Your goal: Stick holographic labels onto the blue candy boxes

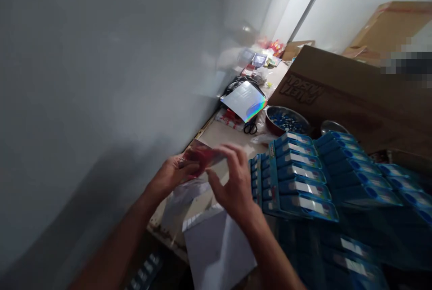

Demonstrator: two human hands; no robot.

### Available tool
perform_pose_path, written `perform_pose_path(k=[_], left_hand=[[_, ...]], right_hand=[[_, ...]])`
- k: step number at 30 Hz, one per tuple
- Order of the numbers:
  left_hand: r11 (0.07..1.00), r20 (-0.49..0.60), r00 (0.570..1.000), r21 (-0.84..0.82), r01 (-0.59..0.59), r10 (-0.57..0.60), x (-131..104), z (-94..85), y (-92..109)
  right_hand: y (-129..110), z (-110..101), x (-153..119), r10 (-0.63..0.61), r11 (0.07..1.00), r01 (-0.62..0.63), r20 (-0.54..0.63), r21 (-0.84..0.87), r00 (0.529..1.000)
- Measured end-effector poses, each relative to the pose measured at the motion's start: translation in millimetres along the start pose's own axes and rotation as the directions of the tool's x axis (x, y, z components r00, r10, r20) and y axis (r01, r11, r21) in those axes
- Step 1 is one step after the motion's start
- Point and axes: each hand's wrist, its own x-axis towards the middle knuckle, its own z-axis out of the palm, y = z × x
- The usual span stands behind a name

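Note:
A red packet (201,160), apparently in clear plastic, is between my two hands over the table's near end; blur hides its details. My left hand (173,174) is closed on its left side, thumb across the front. At its right edge, my right hand (233,181) has curled, motion-smeared fingers on the packet, with the thumb lower and apart from them. Beneath the right wrist stands a white box or carton (219,245). Clear plastic (189,191) lies under the packet.
Stacked blue packages (297,177) rise close to my right forearm. Behind them are a bowl of small blue and white pieces (286,120) and a large cardboard box (340,87). Black-handled scissors (250,127) lie by a shiny silver sheet (245,100). A grey wall (101,78) borders the left.

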Motion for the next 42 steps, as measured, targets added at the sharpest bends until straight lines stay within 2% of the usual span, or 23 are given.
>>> perform_pose_path(k=[1, 2, 3, 4, 5, 6, 8, 10, 12, 15, 17, 21, 23, 26, 29, 33, 36, 38, 40, 42], left_hand=[[0.999, 0.127, 0.991, 0.013, 0.029, -0.031, -13, -0.6, 15], [0.998, 0.266, 0.962, 0.032, 0.054, -0.061, -23, -0.1, 29], [0.996, 0.391, 0.916, 0.064, 0.065, -0.085, -33, 1.3, 43], [0.993, 0.467, 0.879, 0.108, 0.049, -0.094, -41, 3.5, 55], [0.986, 0.481, 0.873, 0.169, -0.002, -0.081, -48, 6.0, 64], [0.966, 0.427, 0.904, 0.247, -0.08, -0.034, -55, 8.8, 70], [0.856, 0.243, 0.962, 0.464, -0.226, 0.122, -68, 14.3, 75], [0.702, 0.155, 0.945, 0.638, -0.318, 0.288, -80, 19.4, 74], [0.603, 0.201, 0.907, 0.691, -0.398, 0.369, -90, 23.7, 70], [0.538, 0.363, 0.842, 0.652, -0.535, 0.398, -99, 28.2, 65], [0.514, 0.443, 0.812, 0.628, -0.584, 0.38, -103, 30.9, 61], [0.486, 0.52, 0.776, 0.605, -0.63, 0.358, -119, 40.0, 49], [0.485, 0.512, 0.774, 0.604, -0.632, 0.372, -130, 46.3, 43], [0.449, 0.473, 0.779, 0.638, -0.626, 0.412, -148, 55.7, 33], [0.442, 0.474, 0.784, 0.649, -0.619, 0.402, -158, 64.5, 21], [0.519, 0.551, 0.777, 0.588, -0.621, 0.305, -154, 77.6, 2], [0.62, 0.606, 0.774, 0.541, -0.569, 0.182, -144, 87.6, -9], [0.672, 0.626, 0.769, 0.516, -0.531, 0.128, -138, 91.9, -17], [0.647, 0.617, 0.777, 0.544, -0.535, 0.124, -134, 93.5, -26], [0.563, 0.605, 0.783, 0.602, -0.566, 0.141, -133, 93.6, -35]], right_hand=[[-2, -20, 5, -0.041, 0.998, 0.04, 0.011, 0.046, 0.999], [-4, -35, 8, -0.077, 0.991, 0.069, 0.073, 0.113, 0.994], [-6, -46, 10, -0.095, 0.979, 0.065, 0.157, 0.192, 0.983], [-7, -53, 10, -0.084, 0.964, 0.021, 0.229, 0.264, 0.97], [-9, -56, 7, -0.04, 0.947, -0.052, 0.277, 0.316, 0.96], [-10, -57, 2, 0.03, 0.928, -0.136, 0.294, 0.347, 0.955], [-11, -58, -13, 0.179, 0.891, -0.27, 0.266, 0.365, 0.947], [-10, -63, -29, 0.244, 0.873, -0.324, 0.247, 0.366, 0.938], [-7, -74, -43, 0.256, 0.869, -0.343, 0.268, 0.358, 0.929], [0, -94, -60, 0.246, 0.86, -0.376, 0.365, 0.346, 0.898], [5, -104, -72, 0.255, 0.815, -0.452, 0.475, 0.363, 0.842], [13, -106, -97, 0.274, 0.627, -0.668, 0.689, 0.401, 0.671], [15, -103, -108, 0.285, 0.575, -0.711, 0.715, 0.406, 0.639], [14, -100, -121, 0.273, 0.565, -0.704, 0.707, 0.431, 0.652], [14, -99, -135, 0.265, 0.607, -0.665, 0.679, 0.434, 0.685], [15, -99, -157, 0.31, 0.752, -0.59, 0.632, 0.294, 0.71], [21, -96, -171, 0.316, 0.861, -0.476, 0.545, 0.179, 0.777], [30, -94, -177, 0.316, 0.886, -0.442, 0.511, 0.142, 0.799], [41, -90, -182, 0.361, 0.862, -0.489, 0.516, 0.135, 0.777], [51, -87, -185, 0.421, 0.836, -0.542, 0.533, 0.085, 0.734]])
